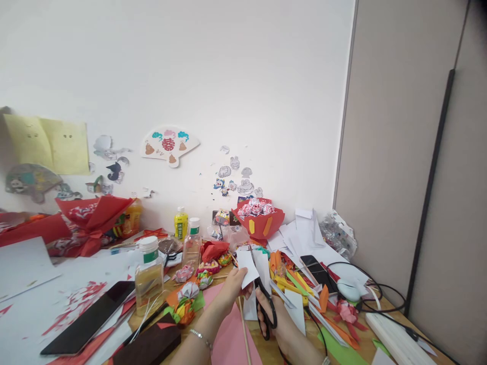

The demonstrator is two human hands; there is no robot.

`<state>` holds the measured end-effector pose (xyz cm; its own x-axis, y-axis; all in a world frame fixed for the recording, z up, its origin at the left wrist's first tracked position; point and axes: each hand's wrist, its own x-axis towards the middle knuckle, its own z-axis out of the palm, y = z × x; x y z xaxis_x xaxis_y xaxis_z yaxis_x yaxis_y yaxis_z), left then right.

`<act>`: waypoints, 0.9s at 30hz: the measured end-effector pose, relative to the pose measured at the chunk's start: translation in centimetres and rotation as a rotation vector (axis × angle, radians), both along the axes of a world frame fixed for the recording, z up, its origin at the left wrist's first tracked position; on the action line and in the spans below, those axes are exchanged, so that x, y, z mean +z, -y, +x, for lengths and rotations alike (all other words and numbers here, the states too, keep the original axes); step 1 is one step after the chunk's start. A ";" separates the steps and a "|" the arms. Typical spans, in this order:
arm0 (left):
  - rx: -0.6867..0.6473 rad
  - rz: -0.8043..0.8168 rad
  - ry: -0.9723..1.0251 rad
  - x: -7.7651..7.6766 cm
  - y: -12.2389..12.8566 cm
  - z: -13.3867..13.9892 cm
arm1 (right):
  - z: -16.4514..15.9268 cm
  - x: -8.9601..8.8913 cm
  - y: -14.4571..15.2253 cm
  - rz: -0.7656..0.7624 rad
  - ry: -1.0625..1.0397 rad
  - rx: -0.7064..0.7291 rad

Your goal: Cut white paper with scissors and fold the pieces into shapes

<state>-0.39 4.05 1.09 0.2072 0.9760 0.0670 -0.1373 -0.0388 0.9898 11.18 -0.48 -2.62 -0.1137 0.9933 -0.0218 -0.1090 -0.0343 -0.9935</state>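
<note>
In the head view, my left hand (235,285) pinches a piece of white paper (247,267) between thumb and fingers. My right hand (279,315) is wrapped round the black handles of a pair of scissors (273,310). The scissor blades point away from me, right at the paper, with white paper on both sides of them. A thin wooden stick (244,329) lies below my hands on a pink sheet (223,337). Under and beside my right hand are more white paper pieces (295,310).
Paper flowers (188,291) and clear bottles (149,276) stand left of my hands, near a black tablet (91,317). A red-wrapped bouquet (258,225) is behind. On the right lie a phone (318,272), cables, coloured paper scraps and a white power strip (397,338).
</note>
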 end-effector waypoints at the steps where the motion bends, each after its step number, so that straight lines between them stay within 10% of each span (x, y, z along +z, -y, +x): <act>1: 0.003 -0.003 0.004 0.0 0.1 0.0 | 0.0 0.0 0.0 0.013 -0.007 0.011; 16: 0.151 0.054 0.191 0.9 -0.9 -4.2 | 0.5 -2.6 -2.5 0.185 0.503 -0.229; 27: 0.337 0.129 0.253 0.6 -0.3 -4.3 | -2.2 -1.9 0.9 0.296 0.656 -0.009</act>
